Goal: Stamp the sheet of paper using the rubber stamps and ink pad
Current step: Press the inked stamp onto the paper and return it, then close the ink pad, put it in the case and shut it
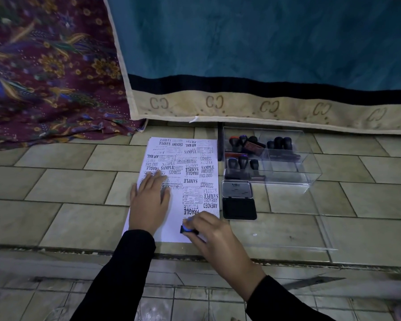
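Observation:
A white sheet of paper [171, 218] lies on the tiled floor, covered with several black imprints such as SAMPLE, FRAGILE and AIR MAIL. My left hand [148, 200] rests flat on the sheet's left side, fingers straight. My right hand [215, 237] grips a rubber stamp with a blue top [186, 227] and holds it down on the paper's lower right corner. The open ink pad [239, 208] sits just right of the sheet, its lid [237, 188] folded back.
A clear plastic box [287, 158] with several dark-handled stamps stands behind the ink pad. Its clear lid [310, 232] lies flat on the floor to the right. A teal mattress [264, 54] and a patterned purple cloth [44, 77] bound the far side. A floor step edge [79, 250] runs near me.

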A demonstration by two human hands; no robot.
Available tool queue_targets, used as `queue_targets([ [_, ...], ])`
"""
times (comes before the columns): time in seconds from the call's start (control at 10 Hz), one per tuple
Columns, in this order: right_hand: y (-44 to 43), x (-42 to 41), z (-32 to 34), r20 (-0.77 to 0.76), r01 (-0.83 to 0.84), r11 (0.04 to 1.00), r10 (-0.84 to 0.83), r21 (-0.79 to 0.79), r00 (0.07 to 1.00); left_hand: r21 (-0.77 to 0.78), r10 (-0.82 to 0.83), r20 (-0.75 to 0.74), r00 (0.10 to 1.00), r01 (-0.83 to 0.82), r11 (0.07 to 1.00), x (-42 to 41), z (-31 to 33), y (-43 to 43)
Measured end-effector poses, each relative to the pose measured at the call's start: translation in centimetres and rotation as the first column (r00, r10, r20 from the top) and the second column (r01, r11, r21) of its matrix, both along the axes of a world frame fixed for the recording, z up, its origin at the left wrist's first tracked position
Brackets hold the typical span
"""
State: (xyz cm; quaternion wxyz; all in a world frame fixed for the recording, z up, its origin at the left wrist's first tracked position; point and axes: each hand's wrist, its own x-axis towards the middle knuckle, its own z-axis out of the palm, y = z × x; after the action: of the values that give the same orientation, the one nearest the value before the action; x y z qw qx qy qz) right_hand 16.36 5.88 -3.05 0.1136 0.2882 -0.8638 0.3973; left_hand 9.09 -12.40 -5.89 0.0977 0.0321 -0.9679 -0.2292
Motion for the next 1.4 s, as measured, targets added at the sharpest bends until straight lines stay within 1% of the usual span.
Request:
queue_targets([
  [0.1,0.8,-0.9,0.6,0.121,0.140,0.958,-0.113,-0.250,0.986,0.018,-0.005,-0.012,1.000,0.006,1.000,0.0,-0.1,-0.2],
  [0.2,4.2,-4.3,3.9,0.233,0.365,0.781,-0.284,-0.507,0.930,0.035,-0.010,-0.014,1.000,0.011,0.999,0.1,-0.3,-0.3],
  [0.3,8.4,-7.6,6.2,0.223,0.476,0.719,-0.425,-0.506,0.878,0.033,-0.006,-0.024,1.000,0.007,0.999,0.0,-0.2,-0.2],
  [0.4,14.0,-11.9,7.5,0.177,0.578,0.673,-0.568,-0.462,0.803,0.032,-0.004,-0.028,1.000,0.004,0.999,0.0,-0.2,-0.2],
  [0.5,17.4,-15.0,7.7,0.136,0.669,0.656,-0.671,-0.350,0.729,0.037,-0.003,-0.039,0.999,0.005,0.999,0.0,-0.3,-0.2],
  [0.6,19.8,-18.0,6.7,0.166,0.747,0.645,-0.728,-0.162,0.665,0.051,0.000,-0.041,0.999,0.002,0.999,0.0,-0.3,-0.2],
  [0.7,20.2,-19.9,5.3,0.209,0.779,0.625,-0.756,-0.048,0.620,0.047,-0.001,-0.042,0.999,0.003,0.999,0.0,-0.2,-0.2],
  [0.8,20.2,-21.1,4.8,0.219,0.786,0.615,-0.776,0.058,0.591,0.044,0.000,-0.038,0.999,0.002,0.999,0.0,-0.2,-0.3],
  [0.9,20.3,-22.2,4.7,0.227,0.743,0.645,-0.762,0.179,0.606,0.053,0.001,-0.040,0.999,0.001,0.999,0.0,-0.3,-0.3],
  [1.0,20.3,-22.3,4.6,0.207,0.730,0.645,-0.764,0.224,0.611,0.051,0.001,-0.037,0.999,0.001,0.999,0.0,-0.3,-0.3],
  [1.1,20.6,-22.3,4.8,0.194,0.722,0.618,-0.785,0.311,0.588,0.048,0.000,-0.034,0.999,0.002,0.999,0.0,-0.3,-0.3],
  [1.3,20.3,-22.1,5.2,0.144,0.678,0.588,-0.792,0.442,0.593,0.040,-0.003,-0.027,1.000,0.004,0.999,0.1,-0.2,-0.3],
  [1.4,19.7,-21.7,5.1,0.091,0.663,0.551,-0.799,0.507,0.595,0.036,0.000,-0.028,1.000,0.001,0.999,0.2,0.0,-0.2],
])
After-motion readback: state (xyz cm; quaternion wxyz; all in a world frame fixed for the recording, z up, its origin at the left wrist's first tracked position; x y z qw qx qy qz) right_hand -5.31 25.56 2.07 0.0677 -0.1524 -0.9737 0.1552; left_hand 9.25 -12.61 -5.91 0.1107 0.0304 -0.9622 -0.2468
